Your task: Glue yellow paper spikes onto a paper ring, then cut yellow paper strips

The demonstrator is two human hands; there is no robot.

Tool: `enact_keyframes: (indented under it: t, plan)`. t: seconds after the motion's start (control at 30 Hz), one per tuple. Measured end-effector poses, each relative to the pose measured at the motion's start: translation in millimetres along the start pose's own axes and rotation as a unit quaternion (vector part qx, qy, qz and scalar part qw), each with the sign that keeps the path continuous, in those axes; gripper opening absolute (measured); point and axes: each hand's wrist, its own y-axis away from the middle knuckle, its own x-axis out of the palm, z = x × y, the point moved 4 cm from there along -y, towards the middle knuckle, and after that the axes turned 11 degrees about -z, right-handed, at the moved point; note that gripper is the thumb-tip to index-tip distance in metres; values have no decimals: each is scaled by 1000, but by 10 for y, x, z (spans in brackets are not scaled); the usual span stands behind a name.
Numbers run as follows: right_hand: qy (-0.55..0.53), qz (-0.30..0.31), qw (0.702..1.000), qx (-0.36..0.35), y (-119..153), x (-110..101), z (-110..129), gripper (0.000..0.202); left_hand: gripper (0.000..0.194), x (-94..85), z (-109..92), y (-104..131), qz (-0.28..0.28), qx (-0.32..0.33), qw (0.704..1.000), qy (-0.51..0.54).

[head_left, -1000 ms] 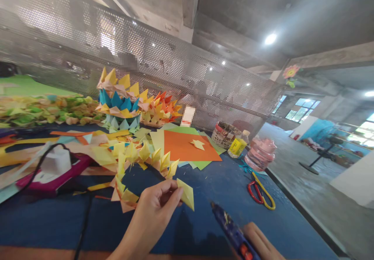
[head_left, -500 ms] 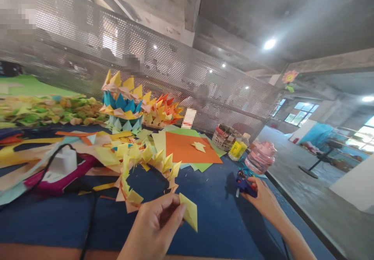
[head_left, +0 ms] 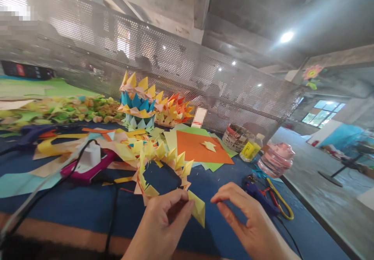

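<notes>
Pinched between the fingertips of my left hand [head_left: 169,221] is a folded yellow paper piece [head_left: 198,208], beside the near edge of a ring of yellow and peach folded points [head_left: 145,174]. My right hand [head_left: 248,219] is empty, thumb and fingers apart, a short way right of the yellow piece. Behind it lies a dark blue glue gun [head_left: 260,197] on the blue tabletop, next to a tool with yellow and red handles [head_left: 281,201].
Orange sheet [head_left: 193,147] with a small yellow piece, stacked paper crowns [head_left: 137,106], bottle [head_left: 250,149], basket [head_left: 234,137] and pink container [head_left: 276,159] stand farther back. A magenta power strip [head_left: 87,164], cords and paper strips lie left. A mesh partition [head_left: 181,65] runs behind.
My right hand has let go of the glue gun and moved left toward my left hand. My left hand still holds the yellow piece. The view has shifted, so the table's items appear farther right.
</notes>
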Motion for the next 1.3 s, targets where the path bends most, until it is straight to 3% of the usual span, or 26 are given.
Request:
enact_keyframes:
  t: [0.3, 0.47, 0.57, 0.63, 0.83, 0.9, 1.0, 1.17, 1.3]
  plan:
    - [-68, 21, 997, 19, -172, 262, 182, 19, 25, -163, -168, 57, -17, 80, 992, -96]
    - [-142, 30, 986, 80, -207, 323, 167, 27, 21, -245, -258, 50, 7, 44, 999, -6]
    - [-144, -5, 985, 97, -224, 351, 127, 27, 22, -386, -272, 21, -47, 40, 998, 17]
    - [-136, -46, 986, 78, -239, 360, 133, 25, 23, -454, -258, 7, -73, 46, 996, -6]
    - [-120, -98, 987, -32, -264, 405, 299, 12, 18, -434, -191, -24, -20, 39, 997, -67]
    - [-114, -94, 988, -48, -280, 414, 334, 11, 19, -460, -225, -39, -53, 60, 993, -81]
    - [-106, -80, 991, -17, -323, 407, 319, 12, 17, -499, -305, -50, -92, 94, 986, -100]
    - [-106, 5, 994, 23, -399, 415, 297, 21, 17, -528, -402, -37, -102, 159, 972, -142]
    - [-114, 19, 993, 26, -463, 415, 318, 16, 15, -547, -410, -36, -118, 188, 958, -180]
